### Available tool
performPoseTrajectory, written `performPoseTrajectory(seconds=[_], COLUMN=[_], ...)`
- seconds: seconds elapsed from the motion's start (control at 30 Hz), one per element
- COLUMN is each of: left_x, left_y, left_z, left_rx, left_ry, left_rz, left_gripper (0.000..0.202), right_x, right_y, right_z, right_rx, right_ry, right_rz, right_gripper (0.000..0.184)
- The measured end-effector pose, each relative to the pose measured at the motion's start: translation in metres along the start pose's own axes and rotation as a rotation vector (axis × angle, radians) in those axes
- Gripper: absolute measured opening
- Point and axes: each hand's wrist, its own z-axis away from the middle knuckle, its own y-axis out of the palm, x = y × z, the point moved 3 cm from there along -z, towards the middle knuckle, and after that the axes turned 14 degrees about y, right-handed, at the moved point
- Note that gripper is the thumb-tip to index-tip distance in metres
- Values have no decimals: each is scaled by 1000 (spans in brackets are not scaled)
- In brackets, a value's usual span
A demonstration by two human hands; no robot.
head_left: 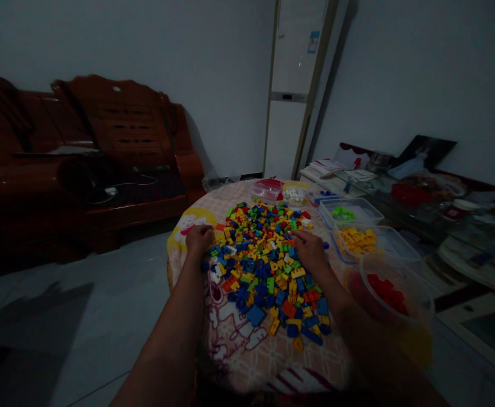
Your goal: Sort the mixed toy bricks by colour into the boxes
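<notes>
A big heap of small plastic building bricks in blue, yellow, red, green and white covers a round table with a patterned cloth. My left hand rests at the heap's left edge, fingers curled down onto the bricks. My right hand lies on the heap's right side, fingers bent into the pile. What either hand holds, if anything, is hidden.
Clear tubs stand right of the heap: one with red bricks, one with yellow, one with green. More small containers sit at the back. A dark wooden sofa stands left, a cluttered glass table right.
</notes>
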Motion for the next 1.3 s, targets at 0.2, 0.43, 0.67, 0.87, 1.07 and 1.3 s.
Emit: performPoseTrajectory(seconds=[0.2, 0.43, 0.67, 0.87, 1.07, 1.3], left_x=[3, 7, 3, 9, 14, 9], left_y=[4, 3, 2, 6, 6, 5], left_z=[4, 8, 8, 8, 6, 7], left_rx=[-12, -11, -15, -61, -72, -89], left_ry=[36, 32, 30, -5, -17, -73], left_rz=[-39, -15, 4, 68, 85, 109], left_gripper=[36, 37, 36, 36, 33, 25], right_x=[-3, -12, 3, 7, -11, -62], right_y=[40, 59, 27, -33, -119, -189], right_z=[-71, -85, -70, -10, 53, 88], right_rx=[96, 177, 75, -47, -161, -327], right_ry=[176, 205, 217, 113, 144, 110], right_rz=[305, 426, 369, -74, -106, 282], right_gripper=[34, 20, 22, 27, 31, 35])
